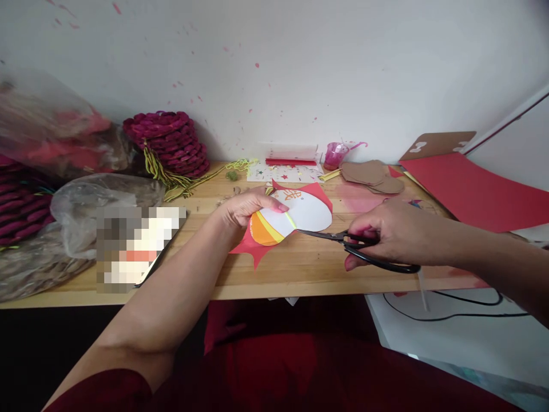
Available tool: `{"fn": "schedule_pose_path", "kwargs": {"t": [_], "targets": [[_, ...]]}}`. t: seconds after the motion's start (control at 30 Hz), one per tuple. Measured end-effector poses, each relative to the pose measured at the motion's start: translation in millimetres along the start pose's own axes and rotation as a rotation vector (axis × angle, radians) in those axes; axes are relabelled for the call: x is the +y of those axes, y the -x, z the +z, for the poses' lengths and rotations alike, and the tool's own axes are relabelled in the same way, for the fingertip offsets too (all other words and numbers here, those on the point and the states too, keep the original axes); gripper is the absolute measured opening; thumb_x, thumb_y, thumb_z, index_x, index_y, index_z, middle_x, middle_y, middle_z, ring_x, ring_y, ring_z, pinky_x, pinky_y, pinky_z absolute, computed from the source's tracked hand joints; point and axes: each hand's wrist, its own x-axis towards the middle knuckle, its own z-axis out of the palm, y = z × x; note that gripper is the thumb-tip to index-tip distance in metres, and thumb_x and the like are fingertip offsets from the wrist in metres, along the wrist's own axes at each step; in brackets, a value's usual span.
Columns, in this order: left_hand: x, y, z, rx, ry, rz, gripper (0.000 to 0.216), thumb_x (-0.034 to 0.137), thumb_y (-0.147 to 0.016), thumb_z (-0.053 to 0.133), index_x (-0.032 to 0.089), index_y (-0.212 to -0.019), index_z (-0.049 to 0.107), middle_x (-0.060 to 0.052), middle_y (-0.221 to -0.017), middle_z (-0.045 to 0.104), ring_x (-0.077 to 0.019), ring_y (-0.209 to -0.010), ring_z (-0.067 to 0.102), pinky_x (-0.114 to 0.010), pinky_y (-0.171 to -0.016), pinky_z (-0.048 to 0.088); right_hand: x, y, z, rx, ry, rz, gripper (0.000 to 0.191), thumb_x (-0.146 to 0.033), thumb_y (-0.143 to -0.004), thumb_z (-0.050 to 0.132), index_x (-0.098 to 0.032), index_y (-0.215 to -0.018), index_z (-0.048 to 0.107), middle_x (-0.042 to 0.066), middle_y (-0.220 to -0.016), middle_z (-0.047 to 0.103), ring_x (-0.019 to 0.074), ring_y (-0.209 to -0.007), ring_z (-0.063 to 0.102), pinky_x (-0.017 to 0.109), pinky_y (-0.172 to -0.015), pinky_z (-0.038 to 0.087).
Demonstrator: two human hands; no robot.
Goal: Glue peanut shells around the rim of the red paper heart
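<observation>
My left hand [256, 205] grips a rounded white-and-orange card piece [315, 213] together with red paper [254, 249], its thumb on top. The red paper sticks out in ragged points around the card. In my right hand [384, 229] is a pair of scissors [377, 261] with black handles. The fingers sit in the handle loops, and the blades point left. Their tips reach the lower edge of the card and paper; I cannot tell whether they touch it. Both hands are above the wooden table [300, 277].
Brown cardboard pieces [364, 171], a pink-stained cup [335, 155] and star-dotted white paper [261, 172] lie at the back. Large red sheets [480, 191] are at right. Braided purple yarn [167, 143], plastic bags [96, 200] and a pixelated flat device [139, 246] occupy the left.
</observation>
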Motion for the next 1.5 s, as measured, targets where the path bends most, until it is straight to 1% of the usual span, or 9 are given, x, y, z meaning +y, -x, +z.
{"fn": "schedule_pose_path", "kwargs": {"t": [0.23, 0.43, 0.63, 0.7, 0.8, 0.9, 1.17, 1.37, 1.5], "targets": [[-2, -1, -1, -0.023, 0.007, -0.015, 0.055, -0.002, -0.062, 0.07, 0.009, -0.117, 0.072, -0.017, -0.088, 0.079, -0.0321, -0.075, 0.077, -0.041, -0.074, 0.064, 5, 2, 5, 0.008, -0.023, -0.045, 0.048, -0.063, -0.077, 0.071, -0.023, -0.053, 0.06, -0.003, -0.048, 0.054, 0.0115, -0.046, 0.04, 0.031, -0.044, 0.021], [0, 1, 3, 0.042, -0.009, -0.025, 0.057, -0.003, -0.063, 0.068, 0.008, -0.119, 0.071, -0.018, -0.09, 0.079, -0.0342, -0.082, 0.077, -0.043, -0.078, 0.063, 8, 0, 5, 0.006, 0.016, -0.08, 0.035, -0.056, -0.078, 0.073, -0.026, -0.06, 0.07, -0.002, -0.051, 0.057, 0.0126, -0.047, 0.044, 0.032, -0.045, 0.02], [5, -2, -2, 0.099, 0.049, 0.103, 0.044, 0.001, -0.064, 0.074, 0.004, -0.107, 0.073, -0.018, -0.088, 0.079, -0.03, -0.076, 0.077, -0.037, -0.075, 0.064, 7, -6, 9, 0.17, -0.012, -0.026, 0.051, -0.058, -0.073, 0.077, -0.021, -0.051, 0.051, -0.003, -0.048, 0.047, 0.0098, -0.044, 0.035, 0.03, -0.044, 0.017], [8, -4, -4, 0.152, 0.086, 0.157, 0.038, 0.003, -0.065, 0.075, 0.005, -0.102, 0.073, -0.018, -0.086, 0.079, -0.029, -0.075, 0.077, -0.035, -0.074, 0.064, 6, -10, 14, 0.182, -0.143, 0.052, 0.05, -0.059, -0.071, 0.078, -0.021, -0.054, 0.051, -0.004, -0.051, 0.046, 0.0095, -0.045, 0.037, 0.028, -0.044, 0.019], [13, -5, -5, 0.23, 0.172, 0.24, 0.03, 0.007, -0.066, 0.076, 0.006, -0.096, 0.072, -0.016, -0.083, 0.078, -0.0264, -0.072, 0.077, -0.031, -0.071, 0.064, 4, -17, 24, 0.131, -0.546, 0.138, 0.043, -0.06, -0.072, 0.077, -0.02, -0.069, 0.06, -0.004, -0.058, 0.05, 0.0102, -0.046, 0.045, 0.026, -0.043, 0.029], [16, -4, -4, 0.304, 0.245, 0.31, 0.026, 0.009, -0.068, 0.075, 0.008, -0.093, 0.071, -0.013, -0.08, 0.078, -0.0234, -0.068, 0.076, -0.028, -0.068, 0.064, 1, -23, 35, 0.093, -0.901, 0.139, 0.044, -0.06, -0.073, 0.076, -0.017, -0.081, 0.066, -0.004, -0.061, 0.051, 0.0089, -0.042, 0.045, 0.026, -0.042, 0.03], [14, 0, 4, 0.258, 0.22, 0.341, 0.028, 0.008, -0.066, 0.076, 0.009, -0.094, 0.071, -0.012, -0.084, 0.079, -0.0219, -0.071, 0.076, -0.026, -0.072, 0.064, -28, -62, 46, 0.438, -1.486, -0.056, 0.033, -0.038, -0.07, 0.085, -0.016, -0.069, 0.062, -0.003, -0.06, 0.056, 0.0076, -0.045, 0.049, 0.024, -0.044, 0.029], [14, -1, 3, 0.266, 0.18, 0.429, 0.04, 0.012, -0.061, 0.083, 0.01, -0.099, 0.07, -0.011, -0.09, 0.08, -0.0253, -0.082, 0.077, -0.031, -0.084, 0.063, -46, -93, 51, 0.445, -1.65, -0.109, 0.026, -0.038, -0.071, 0.083, -0.018, -0.077, 0.066, -0.006, -0.057, 0.055, 0.0108, -0.05, 0.056, 0.026, -0.052, 0.046], [13, -2, 2, 0.265, 0.173, 0.456, 0.045, 0.012, -0.059, 0.085, 0.009, -0.101, 0.07, -0.013, -0.094, 0.08, -0.0284, -0.087, 0.077, -0.036, -0.088, 0.062, -46, -103, 52, 0.45, -1.697, -0.142, 0.029, -0.038, -0.07, 0.084, -0.019, -0.072, 0.062, -0.006, -0.057, 0.055, 0.0098, -0.05, 0.056, 0.025, -0.053, 0.048]]}}
